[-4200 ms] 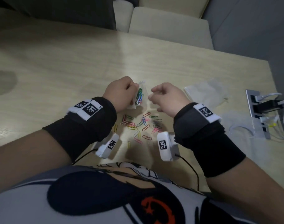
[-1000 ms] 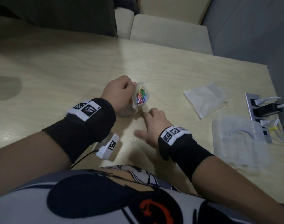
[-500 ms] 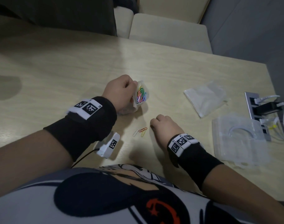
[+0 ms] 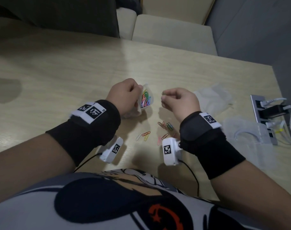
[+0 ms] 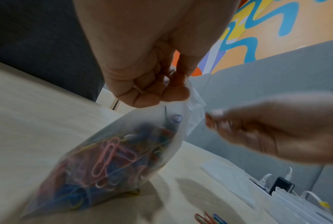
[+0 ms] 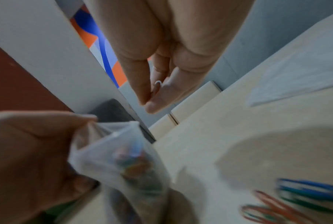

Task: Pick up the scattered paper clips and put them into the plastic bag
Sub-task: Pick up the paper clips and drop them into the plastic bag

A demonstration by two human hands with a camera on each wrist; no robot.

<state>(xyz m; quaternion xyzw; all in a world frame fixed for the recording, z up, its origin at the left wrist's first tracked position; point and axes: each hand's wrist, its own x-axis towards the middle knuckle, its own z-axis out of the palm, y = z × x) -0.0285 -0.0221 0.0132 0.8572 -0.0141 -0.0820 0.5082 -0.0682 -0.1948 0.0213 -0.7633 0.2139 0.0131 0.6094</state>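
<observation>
My left hand (image 4: 124,95) pinches the top edge of a small clear plastic bag (image 4: 145,99) that holds several coloured paper clips; the bag (image 5: 112,160) hangs down to the table with its mouth open toward the right. My right hand (image 4: 176,99) is raised just right of the bag's mouth, thumb and forefinger pinching a paper clip (image 6: 157,86). Several loose paper clips (image 4: 164,126) lie on the wooden table (image 4: 75,67) below and between my wrists, with a white, an orange and a yellow one (image 4: 144,135) a little to the left.
A crumpled clear bag (image 4: 214,98) lies right of my right hand. A clear plastic box (image 4: 250,138) and a socket strip with plugged cables (image 4: 270,110) sit at the table's right edge. Beige seats (image 4: 173,32) stand beyond the far edge.
My right hand has risen from the table, where it was closing on clips, up beside the bag's mouth with a clip pinched. The left hand and bag have stayed in place.
</observation>
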